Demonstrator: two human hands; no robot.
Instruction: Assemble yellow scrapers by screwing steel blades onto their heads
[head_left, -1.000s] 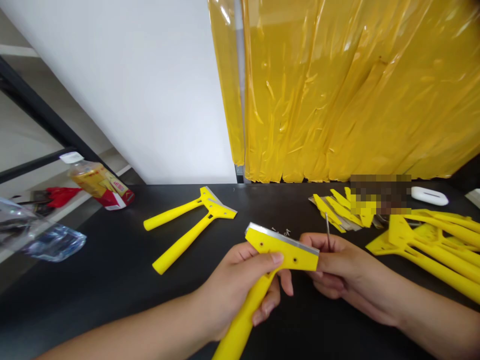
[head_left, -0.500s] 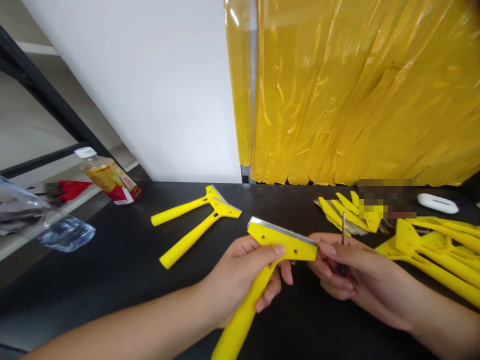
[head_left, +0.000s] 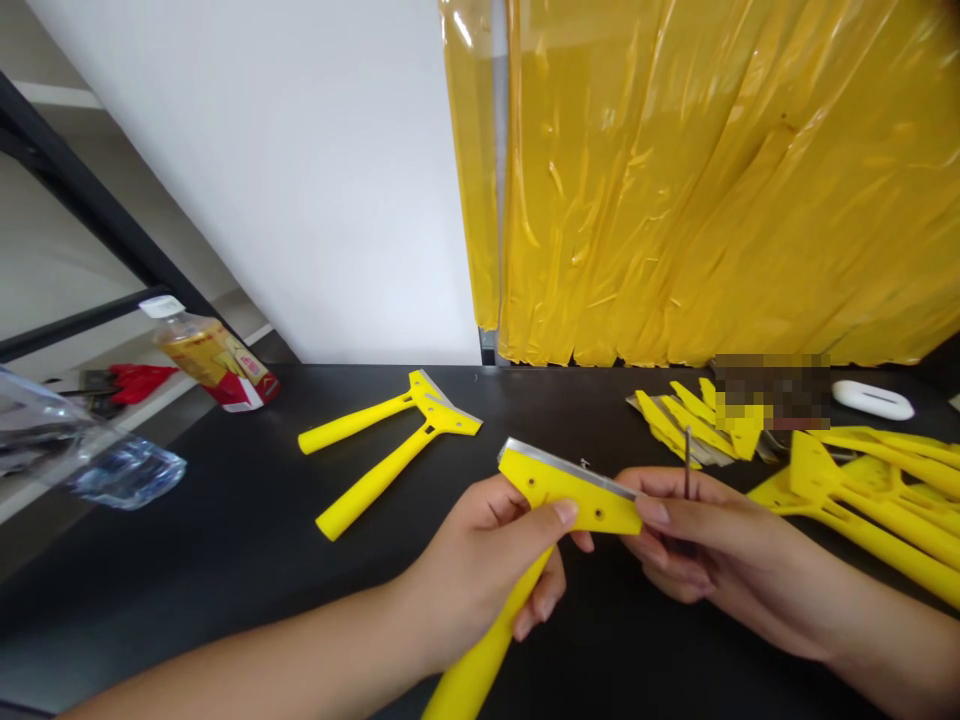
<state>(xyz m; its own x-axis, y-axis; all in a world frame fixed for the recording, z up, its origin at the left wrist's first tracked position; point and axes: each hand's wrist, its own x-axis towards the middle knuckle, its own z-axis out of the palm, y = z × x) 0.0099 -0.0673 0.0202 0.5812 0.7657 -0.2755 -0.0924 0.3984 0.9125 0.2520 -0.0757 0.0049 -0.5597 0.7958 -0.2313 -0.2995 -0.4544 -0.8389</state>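
Observation:
My left hand [head_left: 487,565] grips a yellow plastic scraper [head_left: 555,500] by the neck, its handle running down toward me and a metal blade set along its top edge. The thumb presses on the yellow head. My right hand [head_left: 697,540] pinches the right end of the scraper head and also holds a thin metal rod [head_left: 687,460] that sticks up between the fingers.
Two finished yellow scrapers [head_left: 397,445] lie on the black table [head_left: 225,520]. At the right are a pile of yellow scraper bodies [head_left: 870,490], yellow head plates and blades [head_left: 682,425], and a white oval object [head_left: 874,400]. A bottle [head_left: 214,355] and clear plastic [head_left: 97,465] lie left.
The scraper head has tilted slightly and my right fingers have closed further onto its right end. The view shifted a little.

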